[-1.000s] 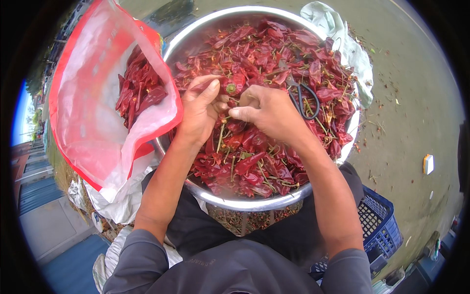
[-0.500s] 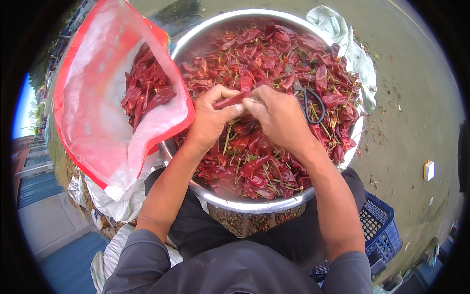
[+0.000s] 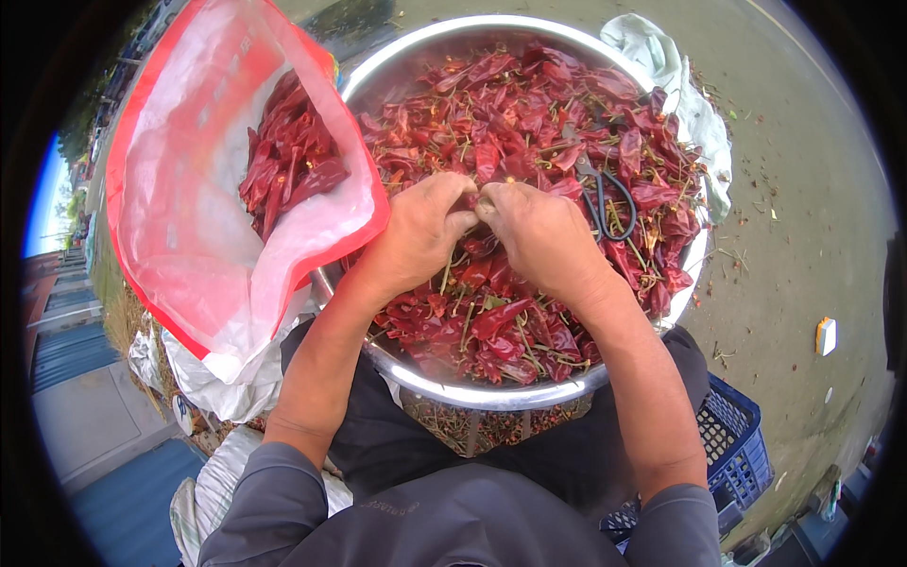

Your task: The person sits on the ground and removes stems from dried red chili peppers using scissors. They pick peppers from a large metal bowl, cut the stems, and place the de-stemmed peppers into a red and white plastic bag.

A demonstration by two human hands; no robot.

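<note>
Over a wide metal basin (image 3: 444, 392) heaped with dried red chili peppers (image 3: 496, 321), my two hands meet fingertip to fingertip. My left hand (image 3: 420, 231) is closed around a dried red chili pepper (image 3: 468, 201), mostly hidden by the fingers. At its end, the thumb and forefinger of my right hand (image 3: 539, 234) pinch together; whether they grip the pepper's tip or its stem cannot be made out. Black-handled scissors (image 3: 631, 215) lie on the peppers just beyond my right hand. Left of the basin, a red-edged white plastic bag (image 3: 179, 217) gapes, with more chili peppers (image 3: 293, 156) inside.
A blue plastic crate (image 3: 746, 454) stands at my right knee. White woven sacking (image 3: 704, 132) hangs by the basin's far right rim, and more white sacks (image 3: 222, 378) lie at left. On the concrete ground at right sits a small white-and-orange item (image 3: 826, 336).
The pepper, plainly visible between my hands before, is now mostly covered by my fingers. My left hand has turned and shifted slightly right; both hands are closer together.
</note>
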